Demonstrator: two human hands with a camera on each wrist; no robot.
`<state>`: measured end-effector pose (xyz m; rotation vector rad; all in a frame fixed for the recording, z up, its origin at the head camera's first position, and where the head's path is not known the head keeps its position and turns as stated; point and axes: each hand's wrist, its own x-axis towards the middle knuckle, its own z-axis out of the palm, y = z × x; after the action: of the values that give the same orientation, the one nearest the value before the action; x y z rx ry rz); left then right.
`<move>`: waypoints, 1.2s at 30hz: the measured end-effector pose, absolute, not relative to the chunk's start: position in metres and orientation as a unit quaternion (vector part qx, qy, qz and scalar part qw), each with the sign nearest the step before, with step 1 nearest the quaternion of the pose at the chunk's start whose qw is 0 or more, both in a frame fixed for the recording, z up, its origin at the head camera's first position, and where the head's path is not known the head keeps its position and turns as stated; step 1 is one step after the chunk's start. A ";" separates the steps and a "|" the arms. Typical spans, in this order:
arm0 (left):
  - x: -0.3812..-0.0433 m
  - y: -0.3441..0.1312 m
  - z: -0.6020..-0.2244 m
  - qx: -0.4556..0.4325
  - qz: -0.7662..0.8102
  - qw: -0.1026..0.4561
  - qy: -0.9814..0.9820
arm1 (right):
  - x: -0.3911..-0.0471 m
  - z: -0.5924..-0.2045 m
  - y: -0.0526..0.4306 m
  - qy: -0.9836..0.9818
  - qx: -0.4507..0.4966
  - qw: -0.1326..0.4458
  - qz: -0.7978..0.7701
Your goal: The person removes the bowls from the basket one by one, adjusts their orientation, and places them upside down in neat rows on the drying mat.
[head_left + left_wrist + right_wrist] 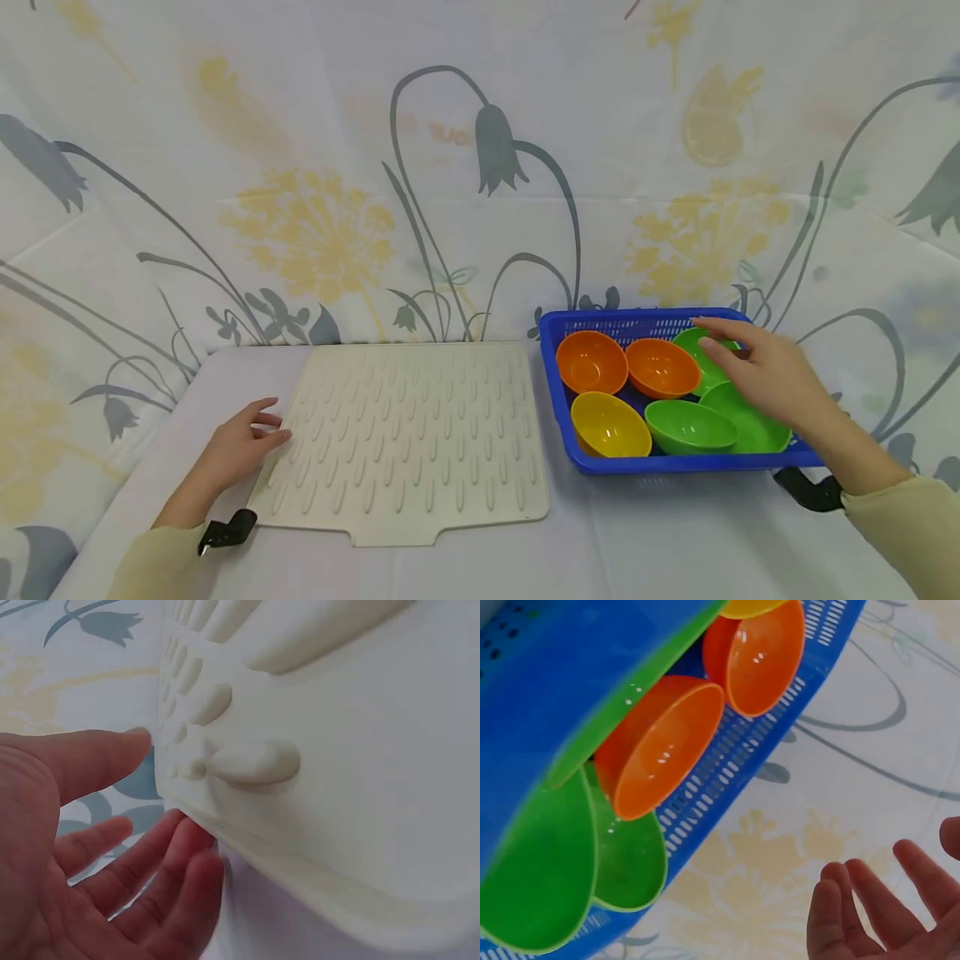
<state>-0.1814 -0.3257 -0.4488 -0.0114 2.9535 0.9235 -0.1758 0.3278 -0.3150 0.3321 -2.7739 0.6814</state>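
Note:
My left hand (243,443) is beside the left edge of a cream ridged drying mat (405,433), its fingers loosely bent. In the left wrist view, the fingertips (201,862) are at the mat's edge; whether they touch it I cannot tell. Above the right part of a blue basket (558,417) hovers my right hand (772,371), fingers apart and holding nothing. Inside the basket are two orange bowls (591,362), a yellow bowl (611,425) and three green bowls (690,427). The right hand partly hides the green bowls on the right.
A white cloth (600,550) covers the table under the mat and basket. Behind them hangs a white curtain (480,233) with grey flowers and yellow blooms. Black wrist straps (228,531) sit at both cuffs.

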 end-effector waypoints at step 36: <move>-0.198 -0.336 -0.452 0.012 0.332 0.066 0.941 | -0.279 -0.333 0.303 -0.885 0.129 -0.084 0.438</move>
<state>-0.1980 -0.3361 -0.4520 0.0373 2.8378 1.0016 -0.2789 0.3032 -0.3332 0.4298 -2.9405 1.4560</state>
